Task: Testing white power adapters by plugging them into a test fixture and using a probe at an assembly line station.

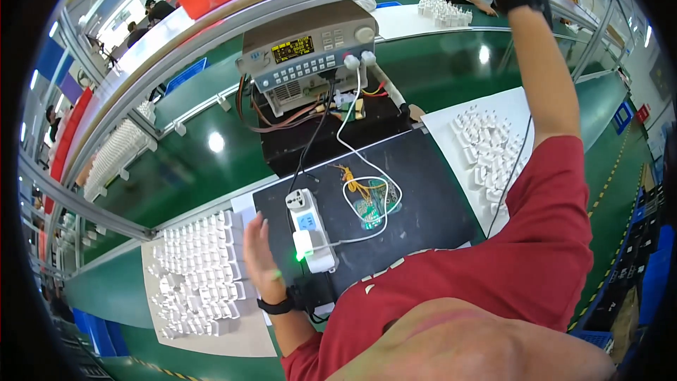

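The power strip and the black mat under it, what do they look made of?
Power strip: likely moulded plastic, glossy white, smooth rounded edges, with a lit green lamp. Black mat: probably rubber or a similar soft sheet, matte, with almost no glare. The left hand rests open beside the strip.

Black mat [430,197] right half bare, passable. Power strip [310,229] and white cable [367,169] block mat centre. Chargers [197,268] crowd left, chargers tray [486,148] right. Tester [310,49] walls rear. Left hand [259,257] beside strip.
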The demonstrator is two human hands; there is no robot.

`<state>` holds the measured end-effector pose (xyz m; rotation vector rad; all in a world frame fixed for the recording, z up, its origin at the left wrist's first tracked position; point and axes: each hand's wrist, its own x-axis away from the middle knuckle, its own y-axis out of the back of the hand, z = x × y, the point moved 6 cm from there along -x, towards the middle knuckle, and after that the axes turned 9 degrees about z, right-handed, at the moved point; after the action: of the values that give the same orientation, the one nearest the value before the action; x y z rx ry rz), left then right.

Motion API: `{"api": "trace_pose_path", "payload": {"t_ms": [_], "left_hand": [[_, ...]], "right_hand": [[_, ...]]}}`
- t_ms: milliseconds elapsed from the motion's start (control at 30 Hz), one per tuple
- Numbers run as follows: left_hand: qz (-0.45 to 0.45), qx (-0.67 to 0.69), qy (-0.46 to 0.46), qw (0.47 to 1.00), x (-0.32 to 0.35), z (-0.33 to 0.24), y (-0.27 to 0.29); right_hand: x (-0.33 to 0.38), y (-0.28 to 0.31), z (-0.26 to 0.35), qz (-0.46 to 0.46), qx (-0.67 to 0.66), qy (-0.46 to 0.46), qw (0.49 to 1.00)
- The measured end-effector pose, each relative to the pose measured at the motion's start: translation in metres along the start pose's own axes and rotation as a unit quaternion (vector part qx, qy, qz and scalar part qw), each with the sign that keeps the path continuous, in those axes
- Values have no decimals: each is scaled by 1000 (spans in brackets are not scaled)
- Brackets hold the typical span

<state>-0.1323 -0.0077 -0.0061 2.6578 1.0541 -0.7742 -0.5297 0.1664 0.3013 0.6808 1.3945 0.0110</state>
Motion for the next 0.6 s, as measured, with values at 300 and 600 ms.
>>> {"api": "trace_pose_path", "payload": {"t_ms": [300,600], "left_hand": [[-32,-56,-47,997,-26,-4,27],[-31,-50,-77,995,-26,-7,31]], "right_hand": [[-24,-9,-118,100,178,-175,963],[-16,-74,-134,20,140,-317,938]]}}
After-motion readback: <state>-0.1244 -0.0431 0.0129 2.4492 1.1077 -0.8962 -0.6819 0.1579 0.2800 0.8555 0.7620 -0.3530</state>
